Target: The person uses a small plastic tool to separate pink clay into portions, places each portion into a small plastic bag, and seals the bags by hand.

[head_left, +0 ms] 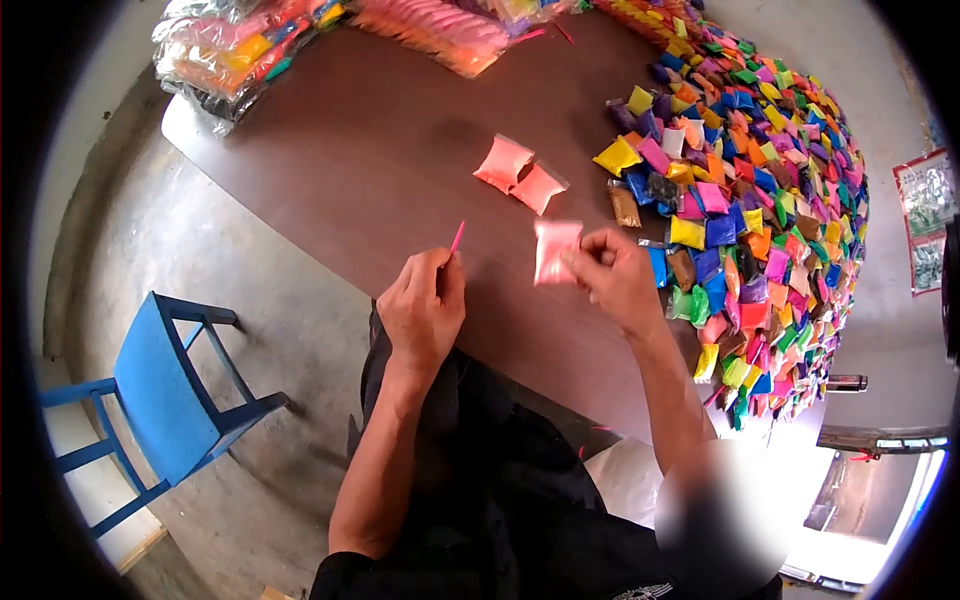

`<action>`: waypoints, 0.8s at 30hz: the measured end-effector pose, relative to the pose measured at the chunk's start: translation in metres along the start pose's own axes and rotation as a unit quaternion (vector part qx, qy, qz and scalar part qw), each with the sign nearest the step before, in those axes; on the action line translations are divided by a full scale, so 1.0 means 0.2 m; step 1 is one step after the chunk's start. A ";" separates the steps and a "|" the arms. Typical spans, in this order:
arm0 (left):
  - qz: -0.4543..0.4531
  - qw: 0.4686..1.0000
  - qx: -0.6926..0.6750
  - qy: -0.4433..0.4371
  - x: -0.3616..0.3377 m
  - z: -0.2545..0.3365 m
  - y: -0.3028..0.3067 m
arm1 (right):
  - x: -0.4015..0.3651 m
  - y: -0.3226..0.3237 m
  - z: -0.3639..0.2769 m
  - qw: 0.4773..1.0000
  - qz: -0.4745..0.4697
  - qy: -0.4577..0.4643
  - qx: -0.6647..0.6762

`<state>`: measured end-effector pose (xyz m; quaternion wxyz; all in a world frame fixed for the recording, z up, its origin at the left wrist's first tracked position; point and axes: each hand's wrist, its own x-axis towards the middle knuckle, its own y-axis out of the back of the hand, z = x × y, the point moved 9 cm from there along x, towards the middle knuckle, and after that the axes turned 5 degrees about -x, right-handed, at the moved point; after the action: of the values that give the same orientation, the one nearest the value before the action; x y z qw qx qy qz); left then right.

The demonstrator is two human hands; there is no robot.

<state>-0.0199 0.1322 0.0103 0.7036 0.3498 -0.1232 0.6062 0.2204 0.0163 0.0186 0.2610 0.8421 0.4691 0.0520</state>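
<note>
My right hand (617,277) pinches a small clear packet of pink powder or clay (556,252) by its right edge, holding it above the brown table. My left hand (424,302) is closed around a thin pink stick (458,236), whose tip points up from between thumb and forefinger. What the stick is, I cannot make out. Beyond my hands, two more pink packets (503,161) lie side by side on the table, touching or nearly so.
A large heap of multicoloured packets (720,200) covers the table's right side. Bagged packets (235,50) and a row of pink ones (440,28) lie at the far edge. A blue chair (165,385) stands on the floor at left.
</note>
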 end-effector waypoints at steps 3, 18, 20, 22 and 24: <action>0.000 1.000 -0.010 0.001 0.00 0.00 0.00 | 0.15 0.01 0.03 0.993 0.040 -0.059 0.092; -0.010 1.000 -0.021 0.018 0.00 -0.01 0.00 | 0.39 -0.07 0.13 0.979 0.101 -0.080 0.155; -0.002 1.000 -0.014 0.013 0.00 -0.01 0.00 | 0.38 -0.07 0.13 0.978 0.105 -0.085 0.157; 0.000 1.000 -0.017 0.013 0.00 -0.01 0.00 | 0.38 -0.08 0.14 0.977 0.100 -0.090 0.168; 0.004 1.000 -0.020 0.011 0.00 0.00 0.00 | 0.37 -0.08 0.15 0.977 0.094 -0.095 0.167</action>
<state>-0.0206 0.1324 0.0094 0.7095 0.3285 -0.1293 0.6099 0.2580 0.0723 -0.0263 0.1536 0.9154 0.3628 -0.0826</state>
